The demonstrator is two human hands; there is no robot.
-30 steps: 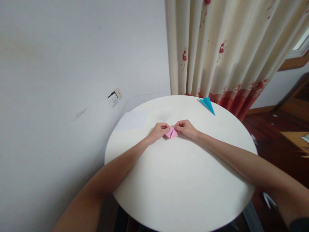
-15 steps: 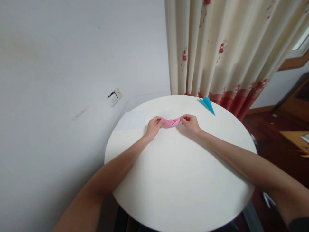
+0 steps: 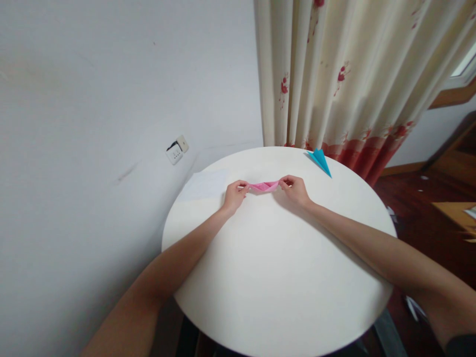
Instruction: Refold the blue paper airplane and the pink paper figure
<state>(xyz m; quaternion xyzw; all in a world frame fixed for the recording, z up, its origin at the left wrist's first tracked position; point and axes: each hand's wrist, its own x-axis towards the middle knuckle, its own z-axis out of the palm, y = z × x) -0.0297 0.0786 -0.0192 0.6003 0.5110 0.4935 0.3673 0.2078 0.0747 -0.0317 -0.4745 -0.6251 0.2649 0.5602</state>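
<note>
Round white table beside a pale wall and flowered curtain. Left hand and right hand each pinch one end of a folded pink paper strip stretched between them above the tabletop; a folded blue paper dart lies near the far rim.

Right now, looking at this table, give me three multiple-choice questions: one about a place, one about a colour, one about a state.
1. Where does the blue folded paper lie?
A. far edge of the table, by the curtain
B. on the floor
C. under the left hand

2. What colour is the held folded paper?
A. green
B. pink
C. white

3. How is it held?
A. one hand
B. lying loose
C. one end in each hand's grip

Answers: 1 A, it sits at the rim before the curtain. 2 B, plainly pink. 3 C, left hand and right hand pinch opposite ends.
</note>
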